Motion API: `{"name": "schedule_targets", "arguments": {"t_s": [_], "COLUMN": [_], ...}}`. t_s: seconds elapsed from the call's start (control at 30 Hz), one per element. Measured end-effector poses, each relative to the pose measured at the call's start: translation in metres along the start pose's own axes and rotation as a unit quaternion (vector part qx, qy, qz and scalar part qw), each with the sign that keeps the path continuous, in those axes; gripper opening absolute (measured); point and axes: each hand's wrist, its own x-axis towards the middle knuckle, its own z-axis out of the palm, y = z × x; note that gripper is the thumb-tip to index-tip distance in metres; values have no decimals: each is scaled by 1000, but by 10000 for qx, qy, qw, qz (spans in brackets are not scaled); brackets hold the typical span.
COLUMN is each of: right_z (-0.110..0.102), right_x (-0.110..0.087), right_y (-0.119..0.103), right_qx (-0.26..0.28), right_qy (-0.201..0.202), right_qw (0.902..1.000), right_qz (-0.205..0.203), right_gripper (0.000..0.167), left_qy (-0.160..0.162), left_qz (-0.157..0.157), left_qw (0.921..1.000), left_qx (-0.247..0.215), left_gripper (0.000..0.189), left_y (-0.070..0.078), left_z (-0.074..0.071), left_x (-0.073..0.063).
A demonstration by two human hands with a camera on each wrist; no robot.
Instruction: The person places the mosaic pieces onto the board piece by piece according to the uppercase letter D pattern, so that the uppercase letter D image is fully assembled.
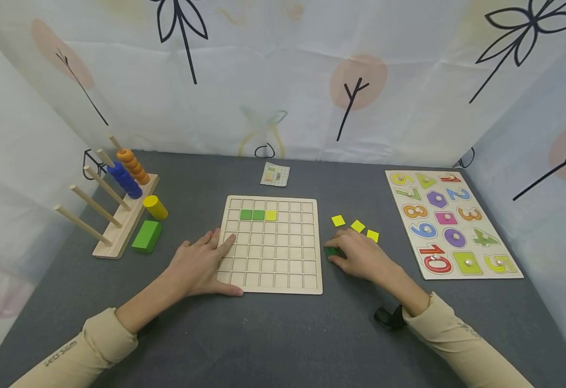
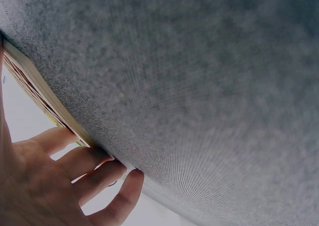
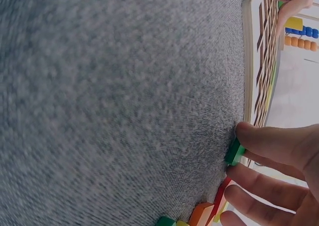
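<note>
A pale wooden grid board (image 1: 268, 266) lies flat on the table, with two green tiles (image 1: 252, 215) and a yellow tile (image 1: 270, 215) in one of its upper rows. My left hand (image 1: 200, 267) rests spread at the board's left side, thumb along the near edge, fingertips touching the left edge. Just right of the board, my right hand (image 1: 360, 253) pinches a small green tile (image 3: 235, 152) between thumb and fingers, close to the table. Beyond that hand lie several yellow tiles (image 1: 357, 226). Red (image 3: 222, 193) and orange tiles (image 3: 201, 214) show under its fingers in the right wrist view.
At left stands a peg stand (image 1: 125, 221) with blue and orange beads, beside a yellow cylinder (image 1: 155, 207) and a green block (image 1: 147, 236). A small patterned card (image 1: 275, 174) lies behind the board. A number puzzle (image 1: 452, 223) is at right.
</note>
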Motion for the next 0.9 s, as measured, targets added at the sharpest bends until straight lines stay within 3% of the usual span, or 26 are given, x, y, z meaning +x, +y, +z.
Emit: {"name": "schedule_targets", "arguments": {"t_s": [0.57, 0.9], "right_z": [-7, -10], "right_x": [21, 39], "right_y": [-13, -29], "right_qx": [342, 577], "right_qy": [244, 406], "right_qw": [9990, 9974], "right_qz": [-129, -171], "right_gripper": [16, 18], "left_qy": [48, 96], "left_qz": [36, 30], "left_qw": [10000, 9999], "left_qx": [70, 88], "left_gripper": [125, 124], "left_y": [0, 1], "left_z": [0, 0], "left_x": [0, -1]}}
